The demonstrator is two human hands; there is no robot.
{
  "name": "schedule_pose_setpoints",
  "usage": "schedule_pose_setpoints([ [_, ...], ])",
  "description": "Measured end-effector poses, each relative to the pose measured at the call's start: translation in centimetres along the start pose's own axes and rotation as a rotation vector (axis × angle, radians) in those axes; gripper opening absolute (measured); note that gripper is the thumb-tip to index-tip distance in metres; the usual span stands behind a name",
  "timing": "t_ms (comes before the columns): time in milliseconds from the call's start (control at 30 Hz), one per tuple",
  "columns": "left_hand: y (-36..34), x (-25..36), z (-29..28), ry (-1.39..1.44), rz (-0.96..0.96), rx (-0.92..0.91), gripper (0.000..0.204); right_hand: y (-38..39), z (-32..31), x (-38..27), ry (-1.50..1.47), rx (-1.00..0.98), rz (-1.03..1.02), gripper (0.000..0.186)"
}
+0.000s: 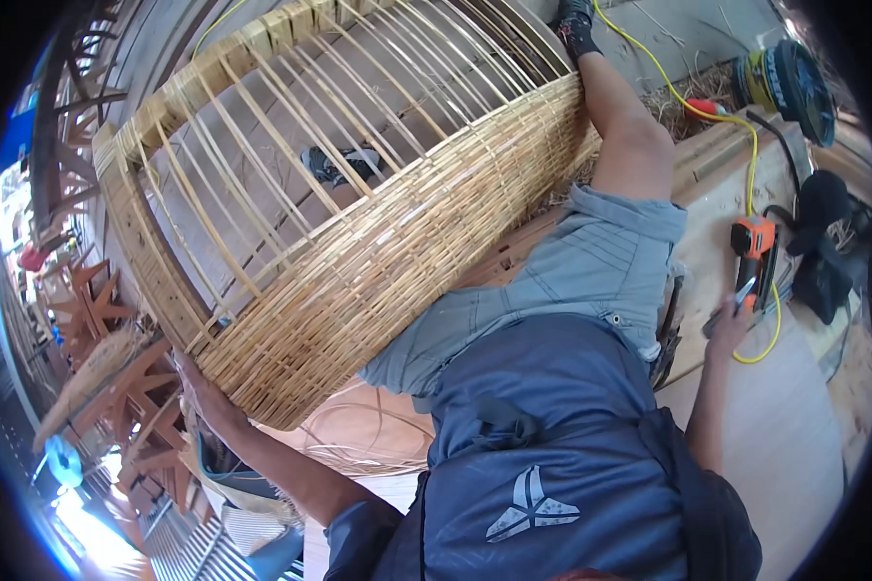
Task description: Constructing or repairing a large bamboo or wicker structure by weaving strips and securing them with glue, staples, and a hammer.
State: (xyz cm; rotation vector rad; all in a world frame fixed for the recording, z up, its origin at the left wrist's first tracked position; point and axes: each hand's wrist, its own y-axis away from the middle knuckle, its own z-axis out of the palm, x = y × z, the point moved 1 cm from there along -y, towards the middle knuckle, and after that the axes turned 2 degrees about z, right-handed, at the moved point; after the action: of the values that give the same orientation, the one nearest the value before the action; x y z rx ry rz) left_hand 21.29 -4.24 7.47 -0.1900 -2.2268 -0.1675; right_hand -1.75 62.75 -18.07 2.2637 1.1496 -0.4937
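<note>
Across my lap leans a wooden frame (150,242) with a band of tightly woven cane (388,281) along its near side. Bare cane strips (295,126) run from the weave to the wrapped far rail. My left hand (203,392) grips the frame's near left corner, its fingers partly hidden by the edge. Off to my right, my right hand (730,327) is closed around a small tool with a pointed silver tip (745,289), its kind unclear. Close by that hand lies an orange-and-black power tool (754,240).
A yellow hose (754,155) curves down the right side. A dark round reel (799,92) and a black cloth-like item (824,261) lie there too. Brown star-shaped wooden pieces (97,305) stand at the left. Loose cane strands (358,441) lie below the weave.
</note>
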Motion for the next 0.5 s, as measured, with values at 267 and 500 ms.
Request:
schedule_pose_setpoints([
  [267,-1.1,-0.8,1.0,-0.042,0.369,-0.004,0.051,0.9,11.4,-30.8,-0.039,-0.924,-0.293,0.022],
  [500,-1.5,0.0,1.9,0.275,0.166,-0.086,0.050,2.4,23.2,-41.0,-0.191,-1.070,-0.794,0.022],
])
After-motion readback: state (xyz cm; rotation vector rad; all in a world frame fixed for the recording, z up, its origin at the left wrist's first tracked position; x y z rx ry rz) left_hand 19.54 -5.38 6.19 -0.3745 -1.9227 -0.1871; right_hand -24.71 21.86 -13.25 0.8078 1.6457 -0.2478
